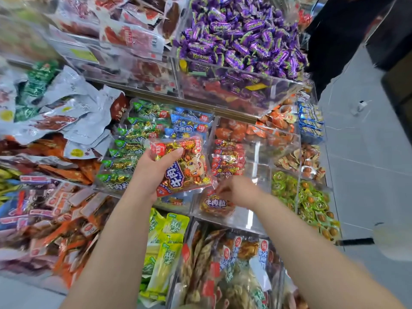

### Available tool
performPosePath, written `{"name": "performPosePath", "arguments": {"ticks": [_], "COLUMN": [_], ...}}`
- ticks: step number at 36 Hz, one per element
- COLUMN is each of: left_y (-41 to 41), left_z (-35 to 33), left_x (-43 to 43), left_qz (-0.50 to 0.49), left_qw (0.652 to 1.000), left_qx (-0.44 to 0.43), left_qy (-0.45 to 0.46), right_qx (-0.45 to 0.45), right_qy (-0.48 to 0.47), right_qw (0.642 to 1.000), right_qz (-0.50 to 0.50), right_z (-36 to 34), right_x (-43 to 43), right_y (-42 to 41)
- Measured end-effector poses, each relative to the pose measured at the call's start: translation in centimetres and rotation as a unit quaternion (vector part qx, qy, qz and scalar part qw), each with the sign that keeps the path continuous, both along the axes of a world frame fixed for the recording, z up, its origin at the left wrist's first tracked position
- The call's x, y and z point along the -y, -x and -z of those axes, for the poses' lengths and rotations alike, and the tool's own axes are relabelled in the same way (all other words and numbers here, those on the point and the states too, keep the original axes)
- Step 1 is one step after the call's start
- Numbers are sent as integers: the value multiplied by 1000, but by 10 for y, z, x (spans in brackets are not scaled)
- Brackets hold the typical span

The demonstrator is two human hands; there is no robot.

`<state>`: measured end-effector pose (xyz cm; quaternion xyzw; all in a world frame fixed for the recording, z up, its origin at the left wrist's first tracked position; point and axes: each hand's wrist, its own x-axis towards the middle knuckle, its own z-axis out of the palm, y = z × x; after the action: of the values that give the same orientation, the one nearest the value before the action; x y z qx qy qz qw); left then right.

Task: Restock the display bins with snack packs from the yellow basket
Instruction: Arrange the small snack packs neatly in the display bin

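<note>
My left hand (153, 166) grips a red-and-gold beef snack pack (187, 168) and holds it above the clear display bins. My right hand (236, 190) is blurred and reaches down into a clear bin (252, 217), its fingers touching another red snack pack (215, 205) that lies there; whether they grip it cannot be told. Two more red packs (227, 159) stand behind in the same column. Green packs (124, 152) and blue packs (191, 123) fill the neighbouring bins. The yellow basket is out of view.
Purple wrapped candies (240, 36) fill the upper bin. Silver and red meat packs (66, 112) pile on the left. Small green and orange sweets (312, 201) sit in bins at the right. Yellow-green packs (165, 253) lie below. Grey floor (367, 152) runs along the right.
</note>
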<state>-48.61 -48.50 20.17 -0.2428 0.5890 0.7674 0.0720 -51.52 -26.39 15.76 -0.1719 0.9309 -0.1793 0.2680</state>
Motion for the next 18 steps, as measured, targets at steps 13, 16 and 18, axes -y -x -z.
{"name": "performPosePath", "arguments": {"ticks": [13, 16, 18], "left_y": [6, 8, 8], "left_z": [17, 16, 16], "left_x": [3, 2, 3], "left_qz": [-6, -3, -1], "left_qw": [1000, 1000, 1000], "left_qx": [4, 7, 8], "left_qy": [-9, -7, -6], "right_qx": [-22, -76, -87], "right_qy": [-100, -128, -134], "right_qw": [993, 987, 986], "right_qz": [-58, -60, -53], "right_z": [53, 61, 64], "right_x": [9, 15, 21], "right_y": [-16, -11, -9]}}
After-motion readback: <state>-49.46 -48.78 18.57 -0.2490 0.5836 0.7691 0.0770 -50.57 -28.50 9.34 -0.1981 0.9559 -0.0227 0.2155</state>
